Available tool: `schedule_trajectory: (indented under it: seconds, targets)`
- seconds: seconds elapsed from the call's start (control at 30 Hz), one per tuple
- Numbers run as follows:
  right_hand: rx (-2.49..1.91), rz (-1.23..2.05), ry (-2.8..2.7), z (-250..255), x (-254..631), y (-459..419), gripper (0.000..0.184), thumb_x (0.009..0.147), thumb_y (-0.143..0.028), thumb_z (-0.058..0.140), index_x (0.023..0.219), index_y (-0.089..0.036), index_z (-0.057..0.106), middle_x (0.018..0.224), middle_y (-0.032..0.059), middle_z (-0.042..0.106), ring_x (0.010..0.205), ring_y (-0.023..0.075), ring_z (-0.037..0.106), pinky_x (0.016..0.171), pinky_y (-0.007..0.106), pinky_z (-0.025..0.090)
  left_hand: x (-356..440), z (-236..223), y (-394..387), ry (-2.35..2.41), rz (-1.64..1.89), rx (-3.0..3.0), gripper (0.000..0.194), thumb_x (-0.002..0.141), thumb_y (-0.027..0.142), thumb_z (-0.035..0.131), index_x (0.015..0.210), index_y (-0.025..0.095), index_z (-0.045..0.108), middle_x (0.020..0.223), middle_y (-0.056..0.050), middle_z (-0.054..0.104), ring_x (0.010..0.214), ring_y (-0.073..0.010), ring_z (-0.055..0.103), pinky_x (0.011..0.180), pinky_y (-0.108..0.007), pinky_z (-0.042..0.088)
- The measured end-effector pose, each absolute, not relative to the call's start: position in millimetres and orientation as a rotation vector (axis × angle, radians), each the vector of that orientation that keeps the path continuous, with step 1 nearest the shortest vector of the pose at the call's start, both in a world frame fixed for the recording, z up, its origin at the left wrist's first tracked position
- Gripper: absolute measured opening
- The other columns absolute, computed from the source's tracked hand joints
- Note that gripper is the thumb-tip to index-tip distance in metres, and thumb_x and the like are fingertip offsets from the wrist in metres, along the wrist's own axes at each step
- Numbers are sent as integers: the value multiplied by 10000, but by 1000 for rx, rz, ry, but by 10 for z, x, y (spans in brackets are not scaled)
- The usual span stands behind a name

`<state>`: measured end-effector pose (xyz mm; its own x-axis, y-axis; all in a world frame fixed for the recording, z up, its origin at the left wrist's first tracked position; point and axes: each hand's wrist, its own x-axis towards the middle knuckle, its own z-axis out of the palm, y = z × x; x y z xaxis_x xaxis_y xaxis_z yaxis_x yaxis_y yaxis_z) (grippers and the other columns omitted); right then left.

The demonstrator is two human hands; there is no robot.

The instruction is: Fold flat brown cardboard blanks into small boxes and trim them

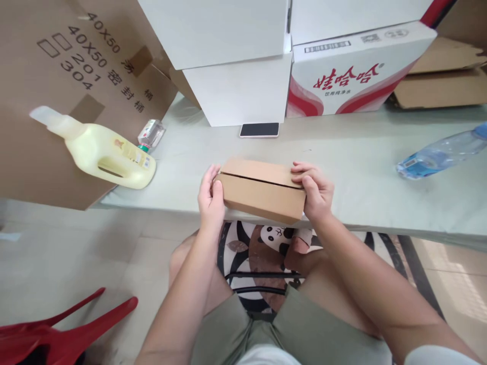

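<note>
A small brown cardboard box (262, 197) is between my two hands at the front edge of the table. Its two top flaps lie folded in, with a thin dark gap running between them. My left hand (212, 197) grips the left end, thumb against the near side. At the right end, my right hand (315, 190) has its fingers over the far flap and its thumb close to the corner. The underside of the box is hidden.
A phone (259, 130) lies beyond the box, before stacked white cartons (239, 88). To the left are a yellow jug (110, 154) and a small clear bottle (151, 134). A water bottle (441, 152) lies at right. A red chair (68, 329) stands lower left.
</note>
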<state>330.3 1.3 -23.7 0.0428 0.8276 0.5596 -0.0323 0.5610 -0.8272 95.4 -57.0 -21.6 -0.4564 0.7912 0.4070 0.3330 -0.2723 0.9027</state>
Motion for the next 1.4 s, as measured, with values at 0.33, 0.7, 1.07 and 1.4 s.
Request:
schedule_trajectory:
  seconds: [0.33, 0.7, 1.07, 1.4]
  targets:
    - [-789, 753, -1467, -200, 3273, 105, 461, 954, -504, 349, 810, -265, 717, 1033, 72, 739, 1137, 287, 643, 1059, 541, 448, 877, -198, -437, 1724, 1836, 1444, 219, 847, 338, 643, 949, 211, 791, 1225, -96, 721, 1226, -261, 630, 1119, -446, 426]
    - [-875, 1349, -1613, -263, 3047, 205, 504, 1004, -459, 325, 1388, -247, 574, 1452, 69, 581, 1386, 246, 486, 1184, 475, 342, 731, -265, -450, 1700, 1818, 616, 286, 760, 351, 661, 997, 197, 700, 1025, -45, 751, 1004, -207, 687, 818, -306, 551]
    - [-681, 1223, -1727, -90, 3279, 22, 545, 933, -405, 508, 1466, -296, 498, 1550, 57, 472, 1446, 257, 414, 1197, 500, 318, 1310, -444, -869, 1536, 1231, 393, 489, 806, 642, 567, 917, 176, 662, 567, -23, 608, 394, -131, 504, 339, -215, 291]
    - [-862, 1301, -1581, -203, 3316, 38, 411, 869, -390, 598, 1261, -293, 673, 1495, 75, 529, 1425, 259, 441, 1200, 512, 289, 1172, -175, -801, 2002, 1451, 1080, 301, 811, 384, 671, 1028, 177, 688, 1098, -118, 719, 991, -224, 686, 801, -310, 543]
